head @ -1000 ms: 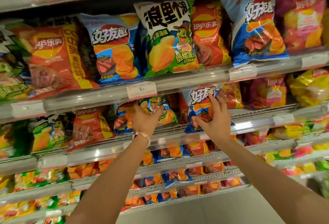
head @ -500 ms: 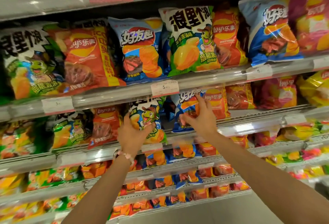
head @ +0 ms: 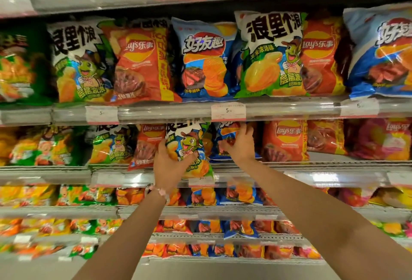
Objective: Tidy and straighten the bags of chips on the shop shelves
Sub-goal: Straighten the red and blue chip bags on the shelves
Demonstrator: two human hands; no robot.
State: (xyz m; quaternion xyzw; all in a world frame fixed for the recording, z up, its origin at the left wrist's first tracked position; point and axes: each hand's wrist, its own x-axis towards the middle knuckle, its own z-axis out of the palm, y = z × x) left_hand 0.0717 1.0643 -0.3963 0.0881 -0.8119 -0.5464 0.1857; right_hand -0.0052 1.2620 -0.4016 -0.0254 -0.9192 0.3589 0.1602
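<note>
On the second shelf, my left hand (head: 170, 164) grips the lower left side of a green-and-white turtle chip bag (head: 189, 146), which leans forward over the shelf rail. My right hand (head: 239, 146) grips a blue chip bag (head: 227, 132) just to its right; most of that bag is hidden by the hand and the shelf above. An orange Lay's bag (head: 285, 141) stands to the right of the blue one, and another orange Lay's bag (head: 146, 146) to the left of the turtle bag.
The upper shelf holds a row of larger upright bags: a turtle bag (head: 270, 54), a blue bag (head: 205, 59), an orange Lay's bag (head: 138, 63). A price tag (head: 228, 111) hangs on the clear rail just above my hands. Lower shelves carry several small bags.
The view has shifted so the shelves sit further right. My left hand pulled the turtle bag forward and down over the rail. My right hand stayed closed on the blue bag.
</note>
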